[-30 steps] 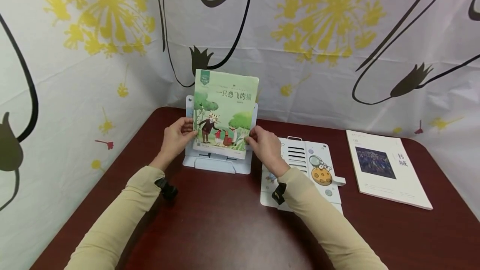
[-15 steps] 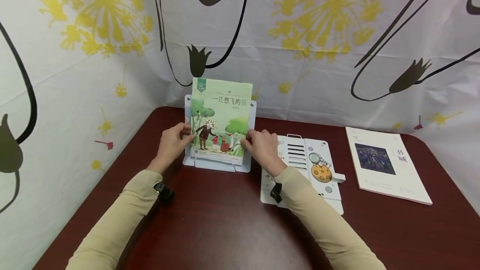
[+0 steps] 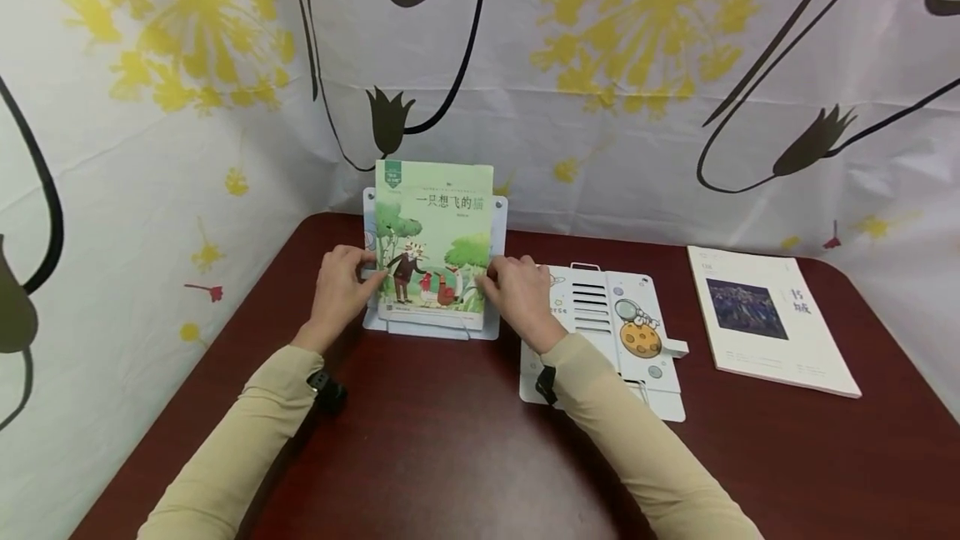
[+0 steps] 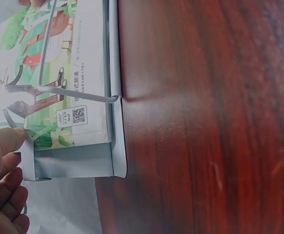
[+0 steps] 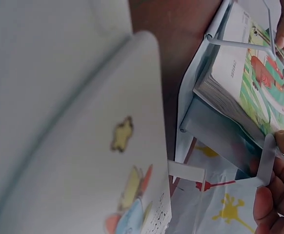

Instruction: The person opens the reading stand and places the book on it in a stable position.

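Observation:
A green picture book (image 3: 435, 227) with a cat and birds on its cover stands upright against a pale bookstand (image 3: 498, 223). My left hand (image 3: 335, 294) holds the book's left edge, thumb on the cover, beside a white side clip (image 4: 29, 163) in the left wrist view. At the opposite edge my right hand (image 3: 522, 294) has its thumb on the cover too; its other fingers curl behind another clip (image 5: 267, 161). A bent wire holder (image 4: 78, 92) crosses the front of the book near its bottom, which sits at the stand's base ledge.
A second, flat-lying bookstand (image 3: 596, 307) with space drawings lies under and beside my right forearm. Farther right is a white magazine (image 3: 821, 357) on the dark red table (image 3: 435, 432). A printed curtain (image 3: 615, 182) hangs close behind and at the left.
Both hands have lowered the book onto the stand. It was tilted and raised in front of the stand; now it stands straighter, with the wire holder across its lower front.

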Motion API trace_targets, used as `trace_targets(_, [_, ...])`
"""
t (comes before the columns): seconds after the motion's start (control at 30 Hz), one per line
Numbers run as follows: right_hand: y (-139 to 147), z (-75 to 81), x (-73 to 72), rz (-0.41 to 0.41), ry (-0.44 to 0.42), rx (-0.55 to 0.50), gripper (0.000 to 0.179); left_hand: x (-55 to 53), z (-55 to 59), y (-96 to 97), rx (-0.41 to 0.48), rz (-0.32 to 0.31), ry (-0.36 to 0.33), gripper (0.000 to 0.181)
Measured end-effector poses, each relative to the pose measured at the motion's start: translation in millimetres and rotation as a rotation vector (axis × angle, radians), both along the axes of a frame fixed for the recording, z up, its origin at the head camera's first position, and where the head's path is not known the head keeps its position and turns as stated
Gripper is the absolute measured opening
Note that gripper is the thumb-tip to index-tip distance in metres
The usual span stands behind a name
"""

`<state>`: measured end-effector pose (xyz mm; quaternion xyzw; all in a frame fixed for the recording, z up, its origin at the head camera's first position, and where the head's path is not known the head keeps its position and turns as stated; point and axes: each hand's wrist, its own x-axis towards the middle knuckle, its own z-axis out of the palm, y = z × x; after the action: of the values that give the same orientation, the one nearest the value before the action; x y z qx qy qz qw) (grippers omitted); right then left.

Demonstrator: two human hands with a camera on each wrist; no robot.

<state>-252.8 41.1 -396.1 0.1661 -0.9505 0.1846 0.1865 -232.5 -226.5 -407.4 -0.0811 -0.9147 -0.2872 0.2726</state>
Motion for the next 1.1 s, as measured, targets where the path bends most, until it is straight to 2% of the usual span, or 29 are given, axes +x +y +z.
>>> trace_targets(0.17, [3,0.8,0.5,0.052,-0.007,-0.066,0.02,3.9,-1.4,-0.1,0.024,0.017,0.013,0.03])
trace_targets(0.33, [15,8.8,1.2,0.109,-0.015,-0.171,0.019,5.1,2.3,7.7,0.076,0.02,0.081,0.034])
trace_targets(0.43, [27,14.1,2.5,0.127,-0.011,-0.233,0.019,5.9,8.4,19.8,0.122,-0.014,0.127,0.032])
trace_targets(0.57, [48,19.0,4.3,0.125,0.025,-0.285,0.016,9.7,17.5,44.9,0.222,-0.116,0.139,0.028])
trace_targets(0.7, [74,23.7,8.5,0.117,0.085,-0.323,0.014,16.7,22.9,76.0,0.361,-0.256,0.043,0.028])
trace_targets(0.83, [106,26.4,18.3,0.089,0.113,-0.347,0.012,25.8,23.7,107.9,0.473,-0.373,-0.158,0.029])
trace_targets(0.9, [123,25.4,25.0,0.06,0.103,-0.339,0.011,30.8,21.7,122.7,0.493,-0.418,-0.255,0.03])
trace_targets(0.97, [139,22.7,32.4,0.022,0.068,-0.325,0.011,34.6,17.1,136.6,0.476,-0.449,-0.336,0.029])
trace_targets(1.1, [168,12.0,47.8,-0.04,-0.045,-0.29,0.011,40.5,5.1,158.6,0.399,-0.496,-0.465,0.027])
